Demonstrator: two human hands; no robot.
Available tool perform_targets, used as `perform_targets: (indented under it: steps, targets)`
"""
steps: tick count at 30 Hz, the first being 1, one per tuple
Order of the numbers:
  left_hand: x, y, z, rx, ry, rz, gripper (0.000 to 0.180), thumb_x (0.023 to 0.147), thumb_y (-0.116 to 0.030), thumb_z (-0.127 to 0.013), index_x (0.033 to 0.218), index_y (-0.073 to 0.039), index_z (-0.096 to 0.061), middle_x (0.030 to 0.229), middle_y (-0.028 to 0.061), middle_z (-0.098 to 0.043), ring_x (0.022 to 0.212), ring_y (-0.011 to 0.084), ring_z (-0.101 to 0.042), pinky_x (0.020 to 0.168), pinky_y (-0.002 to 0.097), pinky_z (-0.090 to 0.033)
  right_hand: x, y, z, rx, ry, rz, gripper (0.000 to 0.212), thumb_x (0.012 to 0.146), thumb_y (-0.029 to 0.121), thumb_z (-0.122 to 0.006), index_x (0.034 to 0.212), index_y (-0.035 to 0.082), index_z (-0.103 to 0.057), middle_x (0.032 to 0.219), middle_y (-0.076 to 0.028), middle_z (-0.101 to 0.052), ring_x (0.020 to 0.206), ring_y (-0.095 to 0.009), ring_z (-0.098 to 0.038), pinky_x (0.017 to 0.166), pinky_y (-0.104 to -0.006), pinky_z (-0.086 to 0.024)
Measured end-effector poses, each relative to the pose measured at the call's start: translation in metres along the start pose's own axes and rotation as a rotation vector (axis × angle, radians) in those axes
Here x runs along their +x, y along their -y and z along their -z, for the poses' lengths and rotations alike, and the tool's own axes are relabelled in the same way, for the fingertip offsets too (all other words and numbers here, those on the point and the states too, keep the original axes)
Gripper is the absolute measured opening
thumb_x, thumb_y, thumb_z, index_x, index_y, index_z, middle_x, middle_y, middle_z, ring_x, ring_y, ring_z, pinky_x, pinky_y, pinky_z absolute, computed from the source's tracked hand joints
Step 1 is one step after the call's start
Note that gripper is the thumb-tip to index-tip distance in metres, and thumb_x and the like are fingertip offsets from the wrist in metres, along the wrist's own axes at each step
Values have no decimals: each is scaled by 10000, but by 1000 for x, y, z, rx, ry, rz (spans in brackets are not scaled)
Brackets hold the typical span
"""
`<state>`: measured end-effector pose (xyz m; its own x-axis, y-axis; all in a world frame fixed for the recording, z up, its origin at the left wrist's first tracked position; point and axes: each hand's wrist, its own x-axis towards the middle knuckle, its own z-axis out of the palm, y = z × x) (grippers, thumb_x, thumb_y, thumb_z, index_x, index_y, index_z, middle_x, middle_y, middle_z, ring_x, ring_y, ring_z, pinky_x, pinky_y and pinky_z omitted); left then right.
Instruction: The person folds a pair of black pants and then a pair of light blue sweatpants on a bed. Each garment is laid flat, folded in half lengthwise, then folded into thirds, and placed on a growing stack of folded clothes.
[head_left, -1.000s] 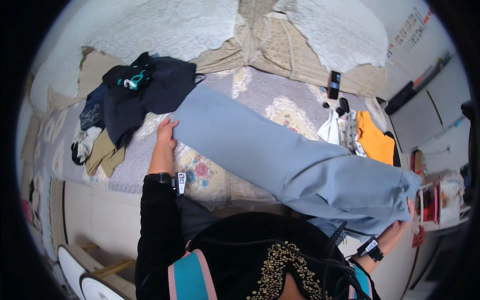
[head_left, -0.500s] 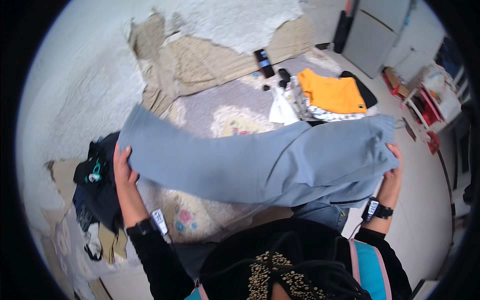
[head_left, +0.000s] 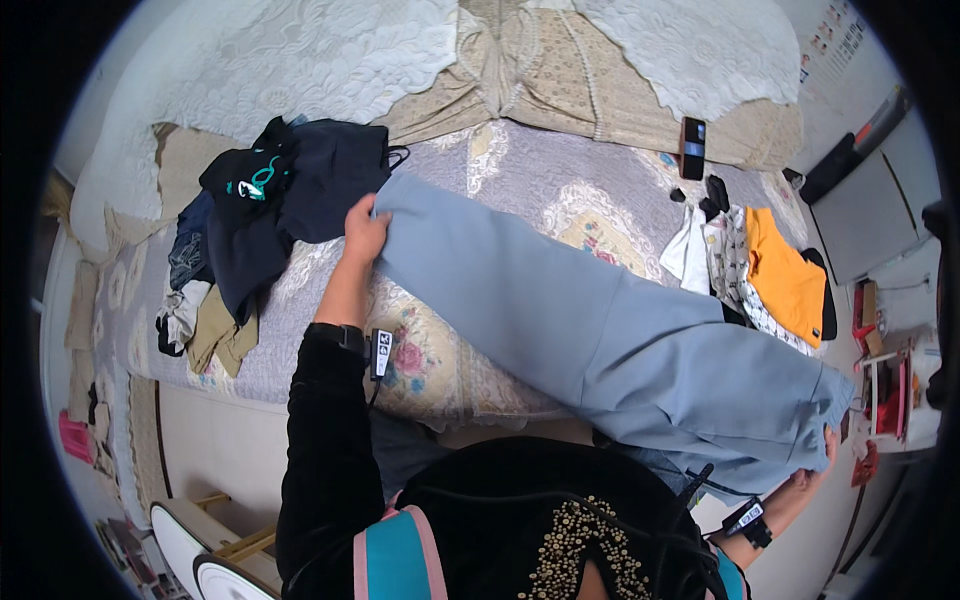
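Observation:
A pair of blue-grey trousers is stretched lengthwise between my two hands, over the front of the quilted sofa seat and my lap. My left hand grips the leg-hem end, thumb on top and fingers under the cloth. At the gathered waistband end my right hand is closed on the edge, its fingers partly hidden by the fabric. The legs lie one over the other, with a few creases near the waist.
Left on the floral quilted cover is a heap of dark clothes. On the right are folded clothes with an orange garment on top, small black items, and a phone. A stool stands at lower left.
My view has swung left, bringing the dark heap further into sight. The trousers now slant, with the hem end farther away and the waistband end lower right; both hands keep their hold.

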<state>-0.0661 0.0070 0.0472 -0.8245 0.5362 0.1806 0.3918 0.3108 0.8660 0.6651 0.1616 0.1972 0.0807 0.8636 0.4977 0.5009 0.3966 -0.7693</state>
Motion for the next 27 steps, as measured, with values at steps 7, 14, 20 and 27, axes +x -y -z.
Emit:
perform_targets:
  steps: [7, 14, 20, 27]
  targets:
    - [16, 2, 43, 230, 4, 5, 199, 717, -62, -675, 915, -41, -682, 790, 120, -686, 780, 248, -672, 759, 365, -517, 9, 7, -11, 30, -32, -61, 457, 953, 230, -503, 1369, 41, -502, 1483, -137, -425, 1366, -280, -420, 1133, -410, -332]
    - [-4, 30, 19, 752, -108, 238, 555, 720, -311, -789, 1200, -158, -556, 1137, 157, -655, 1093, 352, -620, 935, 460, -496, 10, 5, -10, 39, -15, -68, 450, 941, 175, -477, 1370, 41, -505, 1485, -133, -427, 1381, -270, -401, 1143, -402, -310]
    - [-3, -11, 26, 580, 161, 183, 493, 747, -303, -793, 1103, 9, -654, 1031, 216, -694, 969, 383, -662, 867, 440, -518, 6, 6, -8, 84, -20, -104, 451, 931, 127, -455, 1371, 40, -508, 1487, -129, -429, 1395, -261, -384, 1152, -395, -291]
    - [-6, -70, 159, 472, -196, -260, 327, 857, -264, -708, 1062, -11, -683, 954, 197, -705, 873, 328, -692, 782, 394, -529, 33, 52, -30, -173, 73, 308, 352, 903, 18, -492, 1247, 3, -564, 1489, -208, -436, 1376, -336, -417, 1162, -434, -292]
